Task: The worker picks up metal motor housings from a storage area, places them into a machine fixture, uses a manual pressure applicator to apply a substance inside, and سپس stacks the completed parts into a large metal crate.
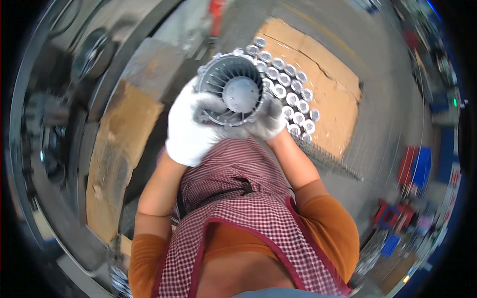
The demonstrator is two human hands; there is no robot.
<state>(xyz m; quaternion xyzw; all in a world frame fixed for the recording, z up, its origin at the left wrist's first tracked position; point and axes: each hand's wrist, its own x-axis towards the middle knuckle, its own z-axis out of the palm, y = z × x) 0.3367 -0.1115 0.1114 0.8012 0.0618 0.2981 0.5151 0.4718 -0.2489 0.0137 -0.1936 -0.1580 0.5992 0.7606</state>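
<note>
Both my hands wear white work gloves and hold up one round grey metal housing [242, 94] in front of me. Its open end faces up and shows thin fins around a flat round centre; small lugs stand out along the rim. My left hand [191, 121] wraps the housing's left and near side, the fingers dark with grime. On the right and near side, my right hand [269, 118] grips it, its blackened fingers slightly blurred. To the right of the housing, several shiny round metal parts [292, 100] stand in rows on a cardboard sheet [338, 107].
The cardboard lies on a wire-mesh container [330, 161] at the right. A bench with worn cardboard [117, 164] on it runs along the left, beside machinery. A red-handled tool [215, 17] is at the far side. Red and blue bins [421, 166] stand far right.
</note>
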